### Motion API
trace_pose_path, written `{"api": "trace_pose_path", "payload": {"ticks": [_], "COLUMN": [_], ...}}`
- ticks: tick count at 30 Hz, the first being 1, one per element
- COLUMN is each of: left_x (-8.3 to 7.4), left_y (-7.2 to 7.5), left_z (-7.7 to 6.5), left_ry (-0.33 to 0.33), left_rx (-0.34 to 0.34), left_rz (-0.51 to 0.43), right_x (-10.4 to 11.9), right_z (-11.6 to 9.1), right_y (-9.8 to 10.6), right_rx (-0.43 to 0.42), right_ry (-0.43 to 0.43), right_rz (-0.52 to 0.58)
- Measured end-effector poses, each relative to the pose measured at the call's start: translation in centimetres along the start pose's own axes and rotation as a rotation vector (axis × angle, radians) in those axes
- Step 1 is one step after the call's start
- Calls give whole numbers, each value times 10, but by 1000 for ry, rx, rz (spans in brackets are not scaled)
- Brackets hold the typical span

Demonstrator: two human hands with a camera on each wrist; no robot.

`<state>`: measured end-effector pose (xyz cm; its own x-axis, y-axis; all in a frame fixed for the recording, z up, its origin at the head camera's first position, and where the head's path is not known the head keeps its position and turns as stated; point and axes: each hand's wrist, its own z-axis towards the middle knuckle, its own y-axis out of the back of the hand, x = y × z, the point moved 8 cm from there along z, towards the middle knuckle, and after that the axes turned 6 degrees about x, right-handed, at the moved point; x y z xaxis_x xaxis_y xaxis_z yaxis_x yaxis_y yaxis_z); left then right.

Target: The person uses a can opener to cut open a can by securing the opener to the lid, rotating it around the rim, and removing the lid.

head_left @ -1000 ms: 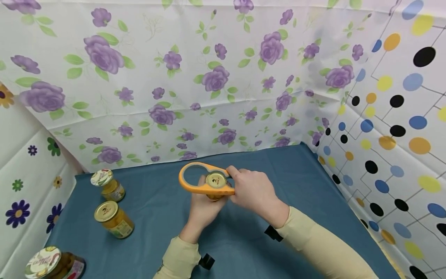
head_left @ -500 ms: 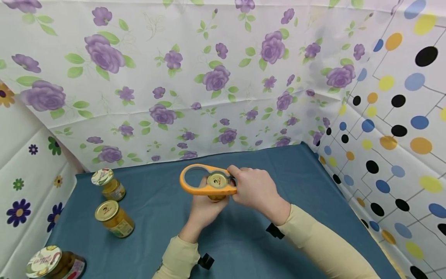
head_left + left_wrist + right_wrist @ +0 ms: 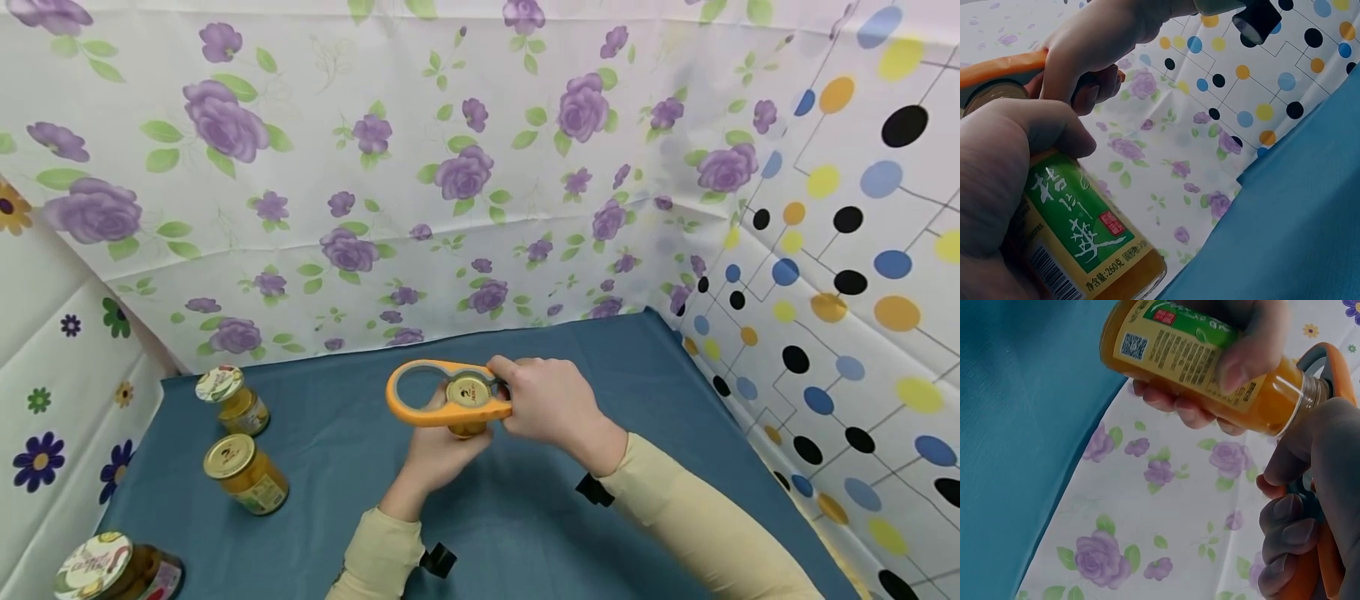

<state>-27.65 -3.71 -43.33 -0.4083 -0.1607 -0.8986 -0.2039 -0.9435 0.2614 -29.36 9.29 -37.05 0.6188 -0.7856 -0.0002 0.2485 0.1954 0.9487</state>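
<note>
In the head view my left hand (image 3: pixel 442 454) grips an upright glass jar from below, over the middle of the table. The jar (image 3: pixel 1079 212) has a green and cream label and orange-yellow contents. Its gold lid (image 3: pixel 469 390) sits within the smaller opening of an orange jar opener (image 3: pixel 450 414). My right hand (image 3: pixel 551 404) holds the opener's right end, fingers curled round the handle, as the right wrist view shows. The opener's larger loop, lined in grey, sticks out to the left past the lid. My left fingers hide part of the label.
Three more jars stand at the table's left: a small one (image 3: pixel 243 410) at the back, a gold-lidded one (image 3: pixel 258 479), and a dark one (image 3: pixel 153 571) at the front. Blue cloth (image 3: pixel 337 467) covers the table. Patterned sheets (image 3: pixel 420 275) wall the back and sides.
The opener's large loop has swung slightly toward me round the lid, and my right hand has shifted a little to the right. Both hands keep their holds. The other jars stay put.
</note>
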Motion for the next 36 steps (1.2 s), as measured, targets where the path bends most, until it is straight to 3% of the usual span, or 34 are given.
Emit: {"api": "trace_pose_path", "payload": {"ticks": [3,9,14,25,32,36], "left_x": [-2,15,23,26,35,36], "left_y": [0,-3,-2,-3,-2,-1], "left_z": [0,1,1,0,1,3], "left_ry": [-68,-231,-278,-243,-142,-154], "left_rx": [30,76,114,151,150,144], "left_rz": [11,52,21,-55,-62,-48], "right_x": [-1,-1,0,0,-7,-12], "right_z": [0,0,1,1,-1,-2], "right_y": [0,0,3,9,9,6], "right_rx": [-6,5,-13,-63,-95,-106], "right_ry": [22,48,76,85,13,-38], "right_rz": [-5,-9,-7,9,81,131]}}
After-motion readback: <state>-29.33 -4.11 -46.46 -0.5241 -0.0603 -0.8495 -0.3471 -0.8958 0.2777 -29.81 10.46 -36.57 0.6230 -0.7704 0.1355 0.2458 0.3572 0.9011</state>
